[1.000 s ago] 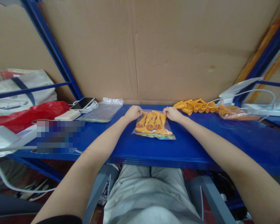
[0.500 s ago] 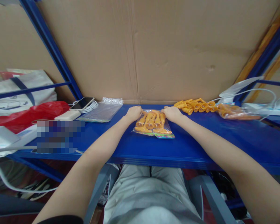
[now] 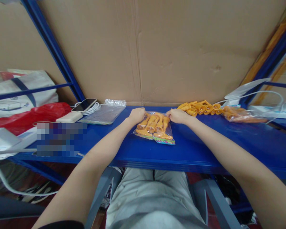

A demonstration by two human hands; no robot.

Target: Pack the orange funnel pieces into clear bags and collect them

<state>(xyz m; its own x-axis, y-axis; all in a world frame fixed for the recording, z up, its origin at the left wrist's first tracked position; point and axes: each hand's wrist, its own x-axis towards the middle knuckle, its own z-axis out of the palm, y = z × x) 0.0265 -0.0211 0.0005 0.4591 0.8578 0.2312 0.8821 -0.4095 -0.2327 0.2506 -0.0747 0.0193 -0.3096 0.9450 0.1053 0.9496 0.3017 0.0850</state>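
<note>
While pinched at its two far corners, clear bag (image 3: 154, 128) of orange plastic pieces lying flat on blue table (image 3: 205, 149), midway along, toward the rear edge. Left hand (image 3: 136, 114) closed on the bag's left top corner, right hand (image 3: 178, 116) closed on the right. Loose orange pieces (image 3: 200, 108) heaped near the rear edge, rightward. Phone (image 3: 84, 105) and empty clear bags (image 3: 105, 113) toward the left rear.
</note>
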